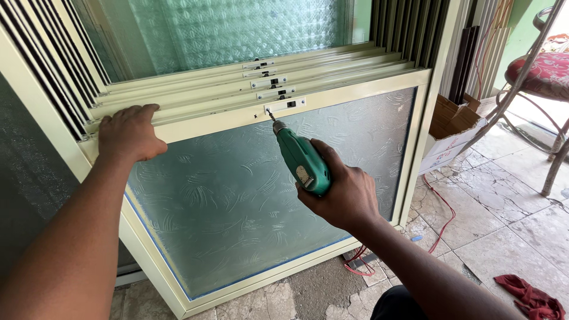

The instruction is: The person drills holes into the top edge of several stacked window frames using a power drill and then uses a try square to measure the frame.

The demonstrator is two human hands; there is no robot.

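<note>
My right hand [344, 192] grips a green power drill [301, 159], its bit tip pressed against a small white latch plate [285, 105] on the top rail of a cream window frame [355, 92]. The frame holds patterned frosted glass [249, 195]. On the frame's top rail at the left rests my left hand [129, 133], fingers curled over the edge. Several more cream frames with latches are stacked upright behind the front one.
A cardboard box [451, 127] sits on the cracked tile floor to the right of the frames. A red cable [441, 222] runs along the floor. A metal chair with a red cushion [545, 74] stands at far right. A red rag [530, 296] lies bottom right.
</note>
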